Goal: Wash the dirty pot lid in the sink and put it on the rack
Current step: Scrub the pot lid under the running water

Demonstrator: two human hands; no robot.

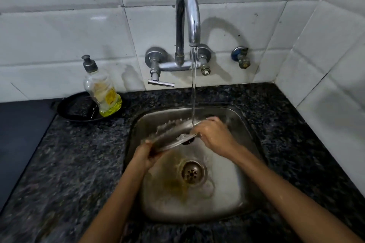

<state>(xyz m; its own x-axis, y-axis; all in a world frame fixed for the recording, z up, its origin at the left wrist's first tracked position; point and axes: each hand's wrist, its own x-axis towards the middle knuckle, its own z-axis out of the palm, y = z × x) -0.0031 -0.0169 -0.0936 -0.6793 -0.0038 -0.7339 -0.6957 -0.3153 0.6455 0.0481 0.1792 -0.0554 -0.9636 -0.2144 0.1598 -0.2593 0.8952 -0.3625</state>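
Observation:
A round steel pot lid (171,135) is held tilted over the steel sink (233,199), under the stream of water from the tap (187,17). My left hand (145,155) grips the lid's lower left rim. My right hand (214,134) holds its upper right edge, where the water lands and splashes. A dark knob shows under the lid near my right hand. No rack is in view.
A dish soap bottle (101,89) with yellow liquid stands on a black plate (77,108) at the back left of the dark granite counter (69,163). The drain (192,172) has brownish stains around it. White tiled walls close the back and right.

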